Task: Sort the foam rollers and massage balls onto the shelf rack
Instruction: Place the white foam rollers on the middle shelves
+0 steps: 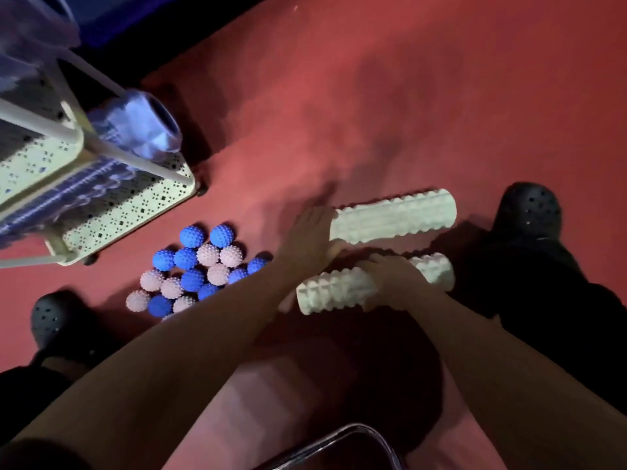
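So the person is crouched over a red floor [407,96] with both arms reaching down. The right hand [393,283] has its grip wrapped over the middle of the near white roller [336,293], which lies on the floor close to their knees. The left hand [312,232] sits at the left end of the far white roller [393,215], fingers looking fairly straight against it, though it's blurry so whether the grip is actually closed on it is hard to call. Both rollers lie roughly parallel, just apart. Left of them there's a heap of spiky balls [200,273], blue and pale pink mixed, all touching in a cluster on the floor. The shelf rack [135,205] stands at the top left, with blue rollers [135,127] lying on its perforated shelves. Black clogs on both feet, one at the left [57,317] and one at the right [526,208]
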